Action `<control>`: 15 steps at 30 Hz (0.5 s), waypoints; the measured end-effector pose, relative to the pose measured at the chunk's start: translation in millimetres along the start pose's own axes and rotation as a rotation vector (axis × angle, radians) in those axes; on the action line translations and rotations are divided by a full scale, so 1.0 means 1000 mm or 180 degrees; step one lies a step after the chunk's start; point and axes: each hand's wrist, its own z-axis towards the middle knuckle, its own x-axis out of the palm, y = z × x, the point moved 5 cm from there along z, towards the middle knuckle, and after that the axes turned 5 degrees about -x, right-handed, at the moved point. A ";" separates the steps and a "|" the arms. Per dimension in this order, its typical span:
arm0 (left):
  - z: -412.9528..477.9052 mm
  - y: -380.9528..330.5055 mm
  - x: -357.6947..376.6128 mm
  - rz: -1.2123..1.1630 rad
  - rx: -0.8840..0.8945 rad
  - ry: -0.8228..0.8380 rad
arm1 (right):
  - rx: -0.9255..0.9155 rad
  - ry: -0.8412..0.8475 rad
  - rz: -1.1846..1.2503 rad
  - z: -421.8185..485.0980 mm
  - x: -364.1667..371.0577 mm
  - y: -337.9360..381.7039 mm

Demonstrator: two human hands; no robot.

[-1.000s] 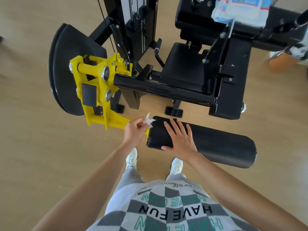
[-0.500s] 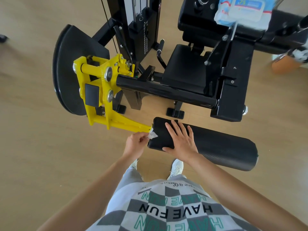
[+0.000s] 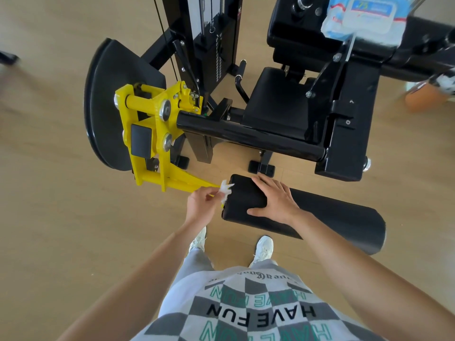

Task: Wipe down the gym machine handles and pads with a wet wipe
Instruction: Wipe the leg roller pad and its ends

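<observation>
At the left end of the black roller pad point(image 3: 332, 217), a crumpled wet wipe point(image 3: 226, 191) is pinched in the left hand point(image 3: 200, 205), touching the end face (just beside the yellow arm point(image 3: 177, 179)). The right hand point(image 3: 275, 200) is laid flat on top, fingers straight.

Chk'd "HAVE FUN" tee point(image 3: 248, 316), grey pants point(image 3: 194, 263), wht sneakers point(image 3: 264, 247).

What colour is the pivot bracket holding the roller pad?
Bright yellow bracket, with the black roller pad at its end; the head view, the only one, shows it clearly.
</observation>
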 end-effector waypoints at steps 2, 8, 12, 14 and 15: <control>0.005 -0.011 0.001 -0.0137 0.0052 -0.0100 | -0.0016 -0.0114 -0.0076 0.000 -0.008 -0.002; 0.000 -0.009 0.014 0.0054 0.0050 0.0075 | -0.0087 -0.1212 -0.0584 -0.027 -0.004 0.014; -0.011 0.012 0.017 0.0188 -0.0028 0.0067 | -0.0128 -0.1260 -0.0735 -0.046 0.024 0.027; -0.017 0.020 0.015 0.0159 -0.0045 0.0067 | -0.0090 -0.0977 -0.0911 -0.050 0.040 0.028; -0.020 0.025 0.015 0.0186 -0.0041 0.0086 | -0.0062 -0.0825 -0.0999 -0.051 0.046 0.027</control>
